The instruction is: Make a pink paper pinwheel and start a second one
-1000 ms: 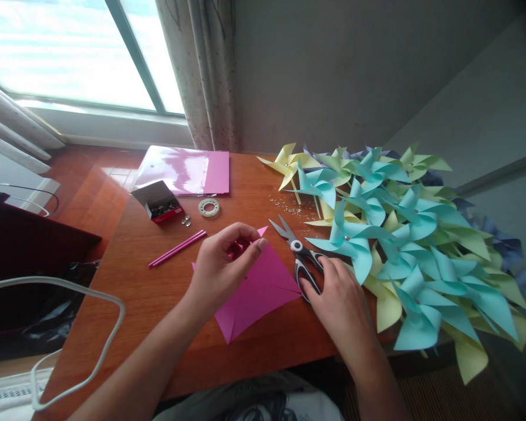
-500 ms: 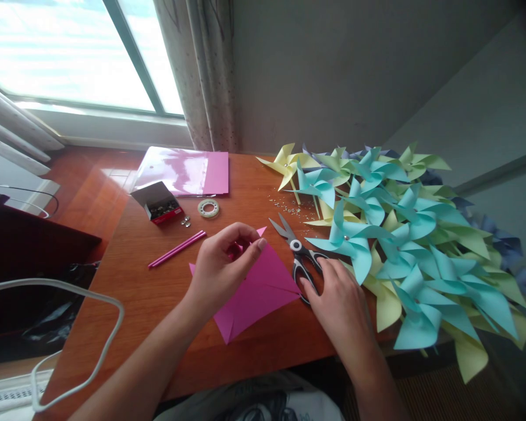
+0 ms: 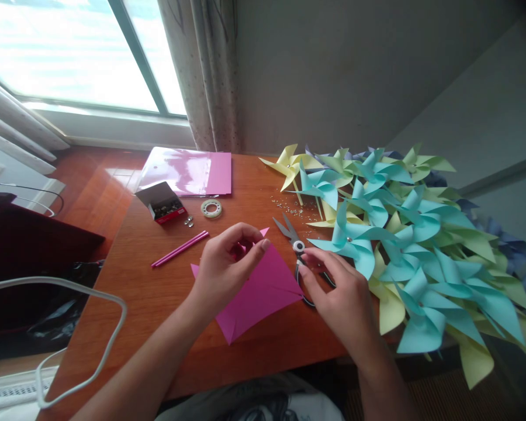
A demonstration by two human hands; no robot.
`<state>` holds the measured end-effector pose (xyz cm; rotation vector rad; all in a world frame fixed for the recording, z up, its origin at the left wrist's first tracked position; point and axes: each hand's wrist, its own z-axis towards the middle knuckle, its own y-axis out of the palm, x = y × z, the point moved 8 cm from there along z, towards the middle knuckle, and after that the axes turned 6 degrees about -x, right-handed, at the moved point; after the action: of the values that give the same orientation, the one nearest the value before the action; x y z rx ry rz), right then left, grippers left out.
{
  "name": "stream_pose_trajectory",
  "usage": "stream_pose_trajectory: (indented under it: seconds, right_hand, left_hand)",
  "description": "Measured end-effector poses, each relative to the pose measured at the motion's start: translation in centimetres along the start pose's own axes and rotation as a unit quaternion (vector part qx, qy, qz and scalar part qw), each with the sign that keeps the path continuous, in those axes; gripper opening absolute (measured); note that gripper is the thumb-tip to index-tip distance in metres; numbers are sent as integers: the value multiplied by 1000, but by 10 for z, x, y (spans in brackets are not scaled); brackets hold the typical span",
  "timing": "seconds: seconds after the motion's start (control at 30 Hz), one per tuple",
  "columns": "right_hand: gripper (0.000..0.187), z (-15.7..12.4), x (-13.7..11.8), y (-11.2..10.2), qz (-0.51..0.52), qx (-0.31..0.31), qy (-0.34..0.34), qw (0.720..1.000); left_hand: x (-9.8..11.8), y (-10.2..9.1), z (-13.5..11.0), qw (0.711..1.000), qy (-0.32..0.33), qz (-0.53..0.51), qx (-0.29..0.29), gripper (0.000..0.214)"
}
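the pink paper (image 3: 267, 286) lies under the narrowly pinched left hand (image 3: 223, 263), not yet shaped like the finished pinwheels (image 3: 359, 252) at its right, loose sticks (image 3: 180, 249) at its left, and whether this hand or the half-closed right hand (image 3: 342, 292) over the scissors (image 3: 298, 246) beside it holds something, i cannot tell.

left hand (image 3: 225, 263) curled | right hand (image 3: 341, 289) loosely bent | forearms (image 3: 158, 354) angled inward

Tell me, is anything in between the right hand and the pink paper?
Yes, the scissors. They're partly hidden by the right hand, and one handle loop lies by the right corner of the pink paper.
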<state>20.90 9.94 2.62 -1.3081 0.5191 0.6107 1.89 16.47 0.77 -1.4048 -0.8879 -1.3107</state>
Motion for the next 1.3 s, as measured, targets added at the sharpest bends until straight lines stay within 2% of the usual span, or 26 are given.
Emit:
stream_pose_trajectory:
  seconds: [0.07, 0.17, 0.33, 0.53, 0.7, 1.0, 1.3]
  right_hand:
    - [22, 10, -9, 7, 87, -36, -8, 996]
    - [23, 26, -16, 22, 163, -80, -10, 983]
    - [9, 42, -15, 42, 267, -98, -2, 959]
    - [6, 43, -6, 51, 368, -108, 38, 923]
    - [6, 39, -2, 55, 376, -117, 52, 918]
    - [7, 37, -5, 53, 334, -122, 24, 934]
    - [7, 37, -6, 49, 294, -116, 24, 948]
  left_hand:
    - [0, 0, 0, 1000, -1, 0, 0, 19]
    - [0, 1, 1, 1000, -3, -7, -3, 19]
    - [1, 1, 2, 1000, 4, -5, -5, 15]
    - [3, 4, 2, 1000, 18, 8, -23, 4]
    - [5, 3, 1, 1000, 9, 13, -21, 3]
    - [5, 4, 1, 999, -17, 5, -35, 17]
    - [-1, 2, 1, 999, -39, -25, -29, 20]
